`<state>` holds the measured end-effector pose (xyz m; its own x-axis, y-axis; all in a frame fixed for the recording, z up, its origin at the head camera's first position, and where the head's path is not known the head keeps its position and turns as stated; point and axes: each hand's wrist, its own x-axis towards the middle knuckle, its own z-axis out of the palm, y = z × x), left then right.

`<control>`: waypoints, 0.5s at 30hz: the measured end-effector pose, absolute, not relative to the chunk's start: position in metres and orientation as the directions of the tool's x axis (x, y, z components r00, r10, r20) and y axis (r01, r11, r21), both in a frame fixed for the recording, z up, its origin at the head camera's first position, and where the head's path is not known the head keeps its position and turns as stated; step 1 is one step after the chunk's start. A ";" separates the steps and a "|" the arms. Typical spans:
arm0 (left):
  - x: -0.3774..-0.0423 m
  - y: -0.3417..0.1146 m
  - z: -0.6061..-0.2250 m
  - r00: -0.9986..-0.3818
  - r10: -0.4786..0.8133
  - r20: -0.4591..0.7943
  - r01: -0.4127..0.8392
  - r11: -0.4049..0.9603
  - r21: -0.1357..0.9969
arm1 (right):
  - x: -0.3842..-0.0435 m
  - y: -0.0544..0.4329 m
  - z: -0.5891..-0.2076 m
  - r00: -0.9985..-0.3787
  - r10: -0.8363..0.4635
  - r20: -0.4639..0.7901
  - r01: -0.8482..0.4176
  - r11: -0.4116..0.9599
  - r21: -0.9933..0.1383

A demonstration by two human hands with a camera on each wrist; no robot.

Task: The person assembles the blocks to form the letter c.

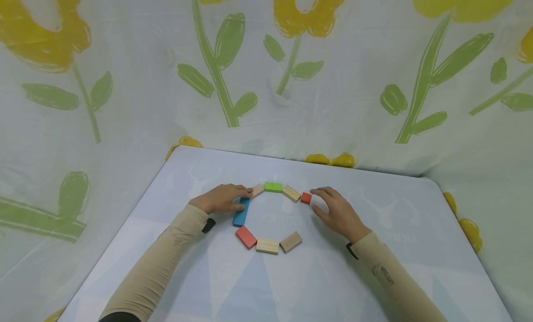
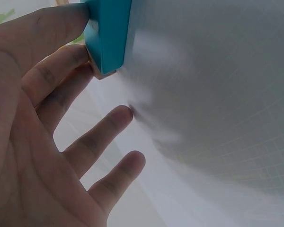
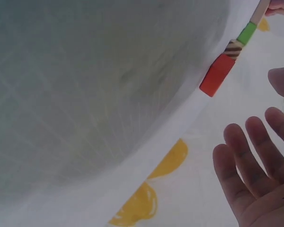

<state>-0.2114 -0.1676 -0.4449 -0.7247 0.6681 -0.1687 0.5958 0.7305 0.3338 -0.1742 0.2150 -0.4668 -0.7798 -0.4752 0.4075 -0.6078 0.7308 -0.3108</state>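
My left hand (image 1: 222,198) is at the left of a ring of wooden blocks, its thumb against a long blue block (image 1: 241,215). In the left wrist view its index and middle fingers touch a pale wooden block (image 1: 258,190) behind the blue block (image 2: 106,35), while the other two fingers extend freely. Across the ring, my right hand (image 1: 339,213) hovers by a small red block (image 1: 306,198), fingers spread and holding nothing. The right wrist view shows a gap between that red block (image 3: 217,75) and the fingers.
A green block (image 1: 273,187) and a striped block (image 1: 291,193) continue the ring's far side. Along the near side lie a larger red block (image 1: 246,237), a grooved pale block (image 1: 268,246) and a plain brown block (image 1: 291,242). Flower-patterned cloth (image 1: 333,114) rises behind the white table (image 1: 333,285).
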 end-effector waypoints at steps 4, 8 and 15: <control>-0.211 -0.167 -0.444 -0.723 0.669 -0.172 0.597 0.731 0.332 | -0.177 0.215 -0.466 -0.812 -0.460 0.359 -0.571 0.751 -0.331; -0.210 -0.167 -0.442 -0.723 0.667 -0.177 0.593 0.732 0.335 | -0.180 0.213 -0.465 -0.843 -0.441 0.306 -0.530 0.779 -0.336; -0.211 -0.168 -0.443 -0.729 0.662 -0.174 0.591 0.737 0.327 | -0.186 0.208 -0.463 -0.872 -0.423 0.246 -0.487 0.801 -0.349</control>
<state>-0.2106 -0.1678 -0.4428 -0.7292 0.6617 -0.1745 0.5909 0.7374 0.3273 -0.1863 0.2078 -0.4627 -0.8722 -0.4228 0.2460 -0.4867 0.8010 -0.3486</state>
